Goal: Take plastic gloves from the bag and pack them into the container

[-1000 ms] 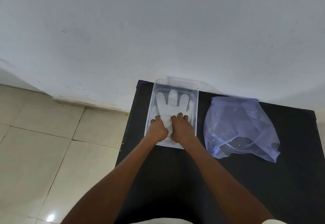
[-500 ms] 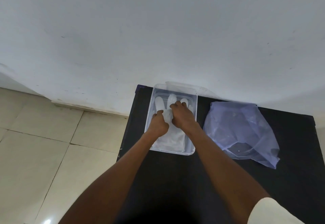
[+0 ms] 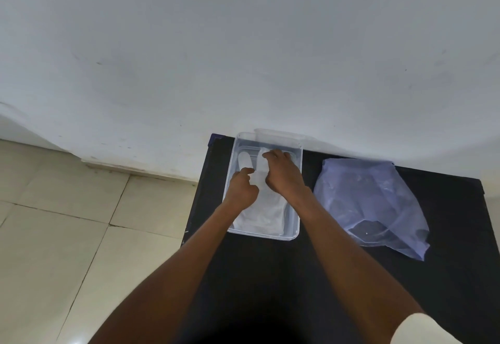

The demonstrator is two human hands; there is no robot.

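Note:
A clear plastic container (image 3: 294,231) stands on the black table (image 3: 338,276) near its far left corner. A white plastic glove (image 3: 266,215) lies flat inside it, fingers pointing to the wall. My left hand (image 3: 241,189) rests on the glove's left side with the index finger stretched out. My right hand (image 3: 281,173) presses on the glove's fingers near the container's far end. A bluish translucent plastic bag (image 3: 370,197) lies crumpled to the right of the container.
A clear lid (image 3: 281,135) leans behind the container against the white wall (image 3: 243,46). The table's left edge drops to a tiled floor (image 3: 67,222). Bare black tabletop lies in front of the container and bag.
Both hands have slid from the glove's cuff end toward its fingers at the far end of the container. The bag has not moved.

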